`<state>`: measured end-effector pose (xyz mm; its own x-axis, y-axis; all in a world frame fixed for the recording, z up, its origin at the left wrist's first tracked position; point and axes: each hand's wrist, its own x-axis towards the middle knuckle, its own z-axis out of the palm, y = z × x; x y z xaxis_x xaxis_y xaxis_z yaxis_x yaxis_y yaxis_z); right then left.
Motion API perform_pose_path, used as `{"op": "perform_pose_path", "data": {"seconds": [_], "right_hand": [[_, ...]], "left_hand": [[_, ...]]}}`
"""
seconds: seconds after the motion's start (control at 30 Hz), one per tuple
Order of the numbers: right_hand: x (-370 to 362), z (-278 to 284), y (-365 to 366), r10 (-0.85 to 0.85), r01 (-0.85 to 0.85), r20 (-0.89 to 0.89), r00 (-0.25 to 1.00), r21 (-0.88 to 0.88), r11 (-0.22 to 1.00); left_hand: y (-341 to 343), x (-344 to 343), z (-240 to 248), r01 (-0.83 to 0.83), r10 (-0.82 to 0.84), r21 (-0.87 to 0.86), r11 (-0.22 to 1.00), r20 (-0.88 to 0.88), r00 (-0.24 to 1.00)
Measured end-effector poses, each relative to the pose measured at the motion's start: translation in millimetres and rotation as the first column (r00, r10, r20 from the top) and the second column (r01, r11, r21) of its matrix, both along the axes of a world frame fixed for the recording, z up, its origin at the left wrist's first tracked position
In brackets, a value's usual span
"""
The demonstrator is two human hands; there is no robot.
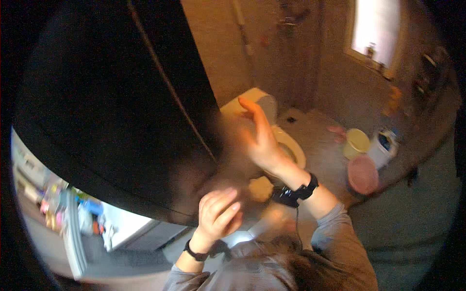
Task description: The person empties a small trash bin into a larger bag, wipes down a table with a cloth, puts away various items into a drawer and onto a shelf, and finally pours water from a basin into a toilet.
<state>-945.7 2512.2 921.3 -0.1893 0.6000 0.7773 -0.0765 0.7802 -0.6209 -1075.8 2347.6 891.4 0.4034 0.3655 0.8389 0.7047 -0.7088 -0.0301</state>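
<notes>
Door (111, 97), dark and broad, fills the head view from nine to twelve o'clock; it looks stiff, heavy and smooth, so I judge it best taken by its edge, which is blurred here; my left hand (218, 211) sits at six o'clock, fingers curled loosely, right at that edge, though I cannot tell whether it grips; my right hand (259, 136) is at centre, spread wide, holding nothing, a black wrist strap (296, 193) below it; beyond, a pale toilet (286, 140) stands on the brownish floor (315, 131); a pink bucket (362, 174) and yellow tub (357, 141) at three o'clock; a bright window (376, 29) at one.
</notes>
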Motion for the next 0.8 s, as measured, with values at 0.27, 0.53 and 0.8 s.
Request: {"op": "perform_pose_path", "data": {"seconds": [0.27, 0.53, 0.8], "right_hand": [[-66.2, 81.4, 71.8, 0.648, -0.634, -0.076, 0.758, 0.154, 0.758], [-113.9, 107.6, 74.8, 0.748, -0.713, -0.205, 0.631, 0.227, 0.663], [-100.9, 109.9, 86.8, 0.599, -0.570, -0.086, 0.796, 0.223, 0.791]], "left_hand": [[15.4, 42.6, 22.3, -0.819, 0.810, 0.127, 0.560, 0.126, 0.573], [30.9, 52.9, 22.8, -0.889, 0.863, 0.146, 0.435, 0.215, 0.457], [38.4, 68.7, 13.1, -0.928, 0.908, 0.125, 0.351, 0.196, 0.370]]}}
